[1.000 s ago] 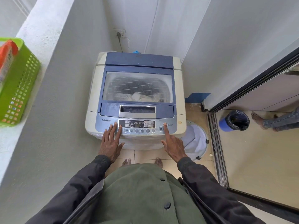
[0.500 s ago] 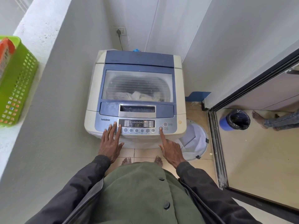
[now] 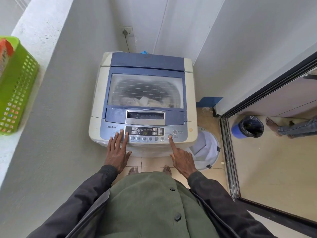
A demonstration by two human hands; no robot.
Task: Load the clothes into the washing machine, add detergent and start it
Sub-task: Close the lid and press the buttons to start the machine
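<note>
The washing machine [image 3: 101, 93] stands in the corner with its lid [image 3: 145, 73] down. Through the ribbed, cloudy window pale clothes [image 3: 145, 101] lie crumpled in the drum.

The right hand [image 3: 182, 158] points. Its index finger is straight, tip on the round start/pause button [image 3: 170, 136] at the right end of the control panel [image 3: 145, 131], and the other fingers are folded under, holding nothing. The left hand [image 3: 117, 152] lies flat with fingers spread on the panel's left end, beside the "TurboDrum" lettering.

I take this for the last step, starting the cycle. Whether detergent went in, I cannot tell. To do it well, give one firm push squarely on the button's centre, then lift off and watch the small green display. A second jab might pause the machine. The left fingertips should keep off the row of small round buttons just beside them.

The panel is smooth blue plastic, a little dusty. The casing is cream and boxy, with rounded edges. A green lattice basket [image 3: 17, 86] sits on the ledge to the left, and a white fabric hamper [image 3: 205, 148] slumps on the tiled floor at the machine's right.
</note>
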